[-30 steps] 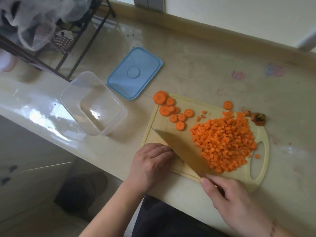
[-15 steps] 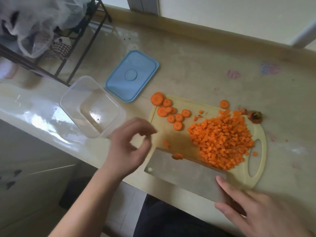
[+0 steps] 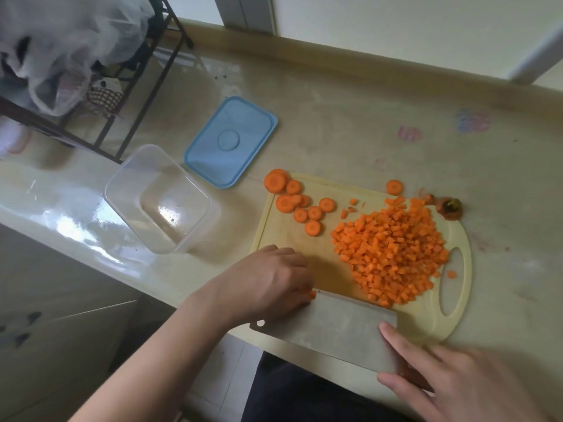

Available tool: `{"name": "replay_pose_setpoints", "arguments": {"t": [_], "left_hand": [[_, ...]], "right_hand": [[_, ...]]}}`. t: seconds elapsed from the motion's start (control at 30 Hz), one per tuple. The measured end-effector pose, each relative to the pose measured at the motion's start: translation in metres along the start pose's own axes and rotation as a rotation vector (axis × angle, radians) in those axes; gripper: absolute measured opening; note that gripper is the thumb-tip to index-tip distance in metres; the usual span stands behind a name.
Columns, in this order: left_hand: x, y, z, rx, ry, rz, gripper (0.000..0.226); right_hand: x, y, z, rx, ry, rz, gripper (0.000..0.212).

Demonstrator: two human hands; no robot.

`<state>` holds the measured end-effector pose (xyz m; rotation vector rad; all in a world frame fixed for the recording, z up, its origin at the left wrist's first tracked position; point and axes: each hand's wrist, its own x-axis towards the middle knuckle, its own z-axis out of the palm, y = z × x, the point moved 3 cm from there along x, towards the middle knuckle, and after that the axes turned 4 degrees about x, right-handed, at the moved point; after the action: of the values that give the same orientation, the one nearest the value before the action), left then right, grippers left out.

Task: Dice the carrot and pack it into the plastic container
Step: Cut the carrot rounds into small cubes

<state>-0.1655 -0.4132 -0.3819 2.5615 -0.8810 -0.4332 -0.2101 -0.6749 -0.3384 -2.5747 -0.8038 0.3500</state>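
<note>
A glossy beige tabletop (image 3: 350,123) runs along a pale wall, with a dark metal rack (image 3: 122,95) holding a white mesh bag (image 3: 70,41) at the far left. A pale yellow cutting board (image 3: 460,300) lies near the front edge. On it sits a large pile of diced carrot (image 3: 393,254), and a cluster of round carrot slices (image 3: 301,205) lies at the board's far left corner, one slice partly over the edge. The carrot top (image 3: 451,208) rests just beyond the board's far right corner. The clear plastic container (image 3: 161,199) stands open to the left of the board, nothing inside it, and its blue lid (image 3: 231,141) lies flat just behind it.

A wide cleaver (image 3: 332,327) lies with its flat side up over the board's near edge. The right hand (image 3: 466,385) grips its handle end, forefinger stretched along the blade. The left hand (image 3: 274,281) rests at the blade's far left edge, fingers curled down around a small carrot piece (image 3: 312,294) that peeks out beside the steel.
</note>
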Motion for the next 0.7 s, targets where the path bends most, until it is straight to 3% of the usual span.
{"name": "replay_pose_setpoints", "arguments": {"t": [0.27, 0.53, 0.7], "left_hand": [[0.012, -0.023, -0.009, 0.077, 0.051, -0.049, 0.032], [0.015, -0.033, -0.002, 0.214, 0.081, 0.137, 0.022], [0.014, -0.037, -0.001, 0.212, 0.113, 0.146, 0.020]], "right_hand": [[-0.006, 0.001, -0.002, 0.073, -0.044, 0.062, 0.066], [-0.012, 0.004, -0.002, 0.093, -0.090, 0.151, 0.064], [-0.015, 0.008, -0.003, 0.070, 0.044, 0.124, 0.066]]}}
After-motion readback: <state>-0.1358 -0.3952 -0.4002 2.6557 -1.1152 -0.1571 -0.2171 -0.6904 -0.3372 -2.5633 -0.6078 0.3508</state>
